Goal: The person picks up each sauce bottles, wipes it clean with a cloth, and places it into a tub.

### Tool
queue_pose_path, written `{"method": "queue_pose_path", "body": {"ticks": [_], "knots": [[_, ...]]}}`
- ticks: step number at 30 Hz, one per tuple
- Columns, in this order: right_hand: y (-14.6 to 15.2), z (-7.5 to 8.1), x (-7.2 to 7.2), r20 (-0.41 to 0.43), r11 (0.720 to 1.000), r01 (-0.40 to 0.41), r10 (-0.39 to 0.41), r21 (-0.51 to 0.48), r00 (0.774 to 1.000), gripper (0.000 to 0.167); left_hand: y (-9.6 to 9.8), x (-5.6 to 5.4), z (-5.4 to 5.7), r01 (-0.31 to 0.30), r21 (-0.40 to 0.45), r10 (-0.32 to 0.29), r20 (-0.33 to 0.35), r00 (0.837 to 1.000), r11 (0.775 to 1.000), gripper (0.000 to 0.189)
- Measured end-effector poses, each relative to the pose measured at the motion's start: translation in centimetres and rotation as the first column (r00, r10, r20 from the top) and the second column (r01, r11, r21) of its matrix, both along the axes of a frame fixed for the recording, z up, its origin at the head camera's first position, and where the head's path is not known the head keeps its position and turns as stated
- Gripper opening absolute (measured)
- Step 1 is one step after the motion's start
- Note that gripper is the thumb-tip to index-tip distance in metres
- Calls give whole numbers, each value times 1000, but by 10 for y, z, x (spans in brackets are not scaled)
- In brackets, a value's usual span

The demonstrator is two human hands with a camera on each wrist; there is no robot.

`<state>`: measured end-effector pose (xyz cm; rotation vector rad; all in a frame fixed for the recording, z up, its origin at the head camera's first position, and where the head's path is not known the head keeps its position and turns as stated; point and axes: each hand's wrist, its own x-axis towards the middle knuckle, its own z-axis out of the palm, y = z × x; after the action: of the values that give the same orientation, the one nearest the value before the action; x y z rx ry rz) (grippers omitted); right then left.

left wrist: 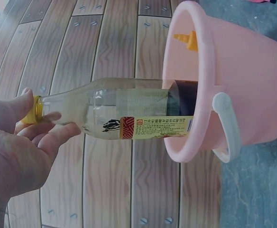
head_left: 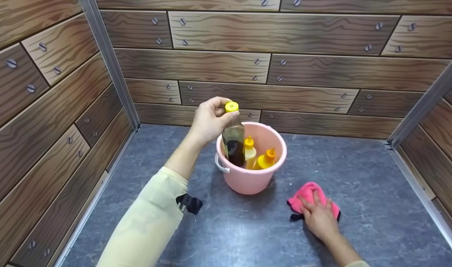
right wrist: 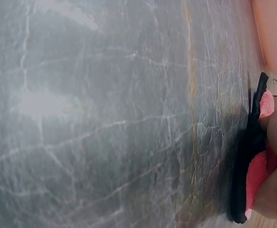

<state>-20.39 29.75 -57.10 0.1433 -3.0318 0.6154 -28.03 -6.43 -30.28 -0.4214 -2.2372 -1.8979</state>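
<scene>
In the head view my left hand (head_left: 209,121) pinches a glass bottle (head_left: 234,144) of dark liquid at its neck, just under the yellow cap (head_left: 232,106). The bottle's lower part is inside a pink bucket (head_left: 250,182); its base is hidden by the bucket wall. The left wrist view shows a printed label (left wrist: 152,127) on the bottle. My right hand (head_left: 321,219) lies with fingers spread over a bright pink cloth (head_left: 310,190) with black edging, right of the bucket. In the right wrist view, part of the cloth (right wrist: 256,178) shows beneath that hand.
Two squeeze bottles with orange-yellow nozzles, one pale (head_left: 250,155) and one yellow (head_left: 264,162), stand in the bucket. A white handle (head_left: 222,165) hangs at its left side. Wood-patterned panels (head_left: 285,33) enclose the grey marbled surface (head_left: 226,233) at the back and sides.
</scene>
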Motion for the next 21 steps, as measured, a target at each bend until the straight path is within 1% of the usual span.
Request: {"method": "queue_pose_path", "body": {"ticks": [4, 8, 10, 15, 21], "knots": [[0, 0, 0, 7, 1000, 4, -4, -3, 1000, 41, 2, -1, -3, 2, 3, -2, 24, 1000, 1000, 24], [0, -1, 0, 12, 1000, 9, -9, -9, 1000, 40, 3, -3, -6, -1, -15, 2, 37, 999, 1000, 25], [0, -1, 0, 12, 1000, 11, -11, -11, 1000, 41, 4, -3, -8, -5, -38, 6, 35, 999, 999, 25], [0, -1, 0, 9, 1000, 11, -11, -17, 1000, 41, 6, -6, -16, -7, -79, 11, 43, 999, 997, 25], [0, -2, 0, 2, 1000, 10, -10, -16, 1000, 41, 9, -8, -27, -7, -93, 15, 80, 997, 996, 27]]}}
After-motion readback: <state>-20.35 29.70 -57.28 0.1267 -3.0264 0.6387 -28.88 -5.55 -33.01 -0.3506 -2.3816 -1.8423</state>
